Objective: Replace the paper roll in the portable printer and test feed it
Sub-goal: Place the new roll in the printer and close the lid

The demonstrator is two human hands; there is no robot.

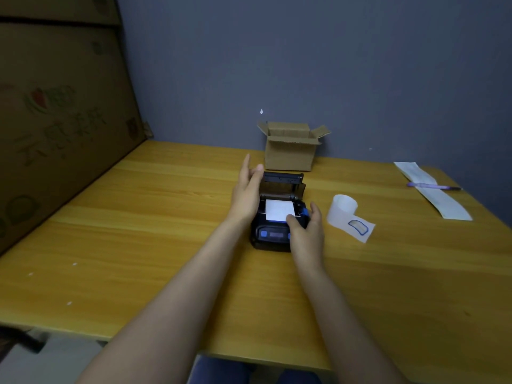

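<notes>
A small black portable printer (270, 236) with blue buttons sits mid-table, its lid (282, 180) raised at the back. White paper (278, 210) lies in its open bay. My left hand (246, 194) rests flat against the printer's left side, fingers extended up beside the lid. My right hand (306, 230) is on the printer's right front, with the thumb pressing the paper's near right corner. Another paper roll (345, 210), partly unrolled with a blue outline drawn on its loose end, lies on the table just right of the printer.
A small open cardboard box (289, 151) stands behind the printer against the grey wall. A long paper strip (435, 192) with a purple pen (433, 186) across it lies at the right edge. Large cardboard boxes (61, 112) border the wooden table (166, 231) on the left.
</notes>
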